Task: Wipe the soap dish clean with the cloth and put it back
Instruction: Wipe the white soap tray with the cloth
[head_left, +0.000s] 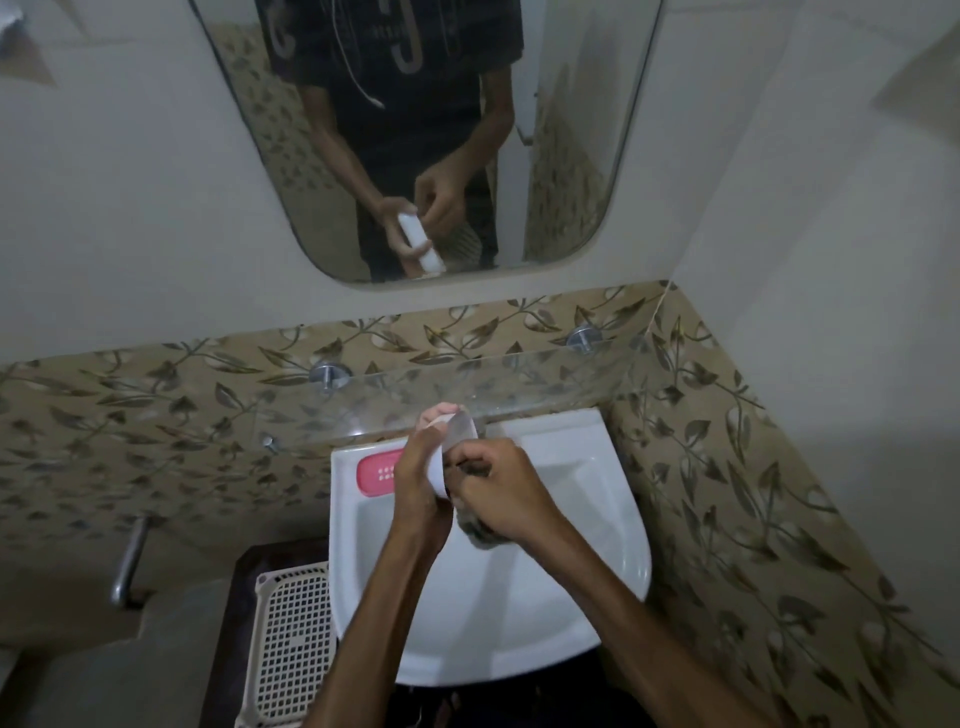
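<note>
My left hand (418, 483) grips a white soap dish (460, 434), held on edge above the white sink (587, 525). My right hand (501, 493) is closed on a dark patterned cloth (480, 535) and presses it against the inner face of the dish. The cloth's end hangs below my right palm. A pink perforated tray (376, 472) lies on the sink's back left rim, partly hidden by my left hand. The mirror (566, 156) reflects both hands with the white dish between them.
A glass shelf (519, 374) on two metal pegs runs just above the sink's back edge. A white plastic lattice basket (291, 639) stands left of the sink. A metal handle (130, 561) sticks out at the lower left. Leaf-patterned tiles cover the walls.
</note>
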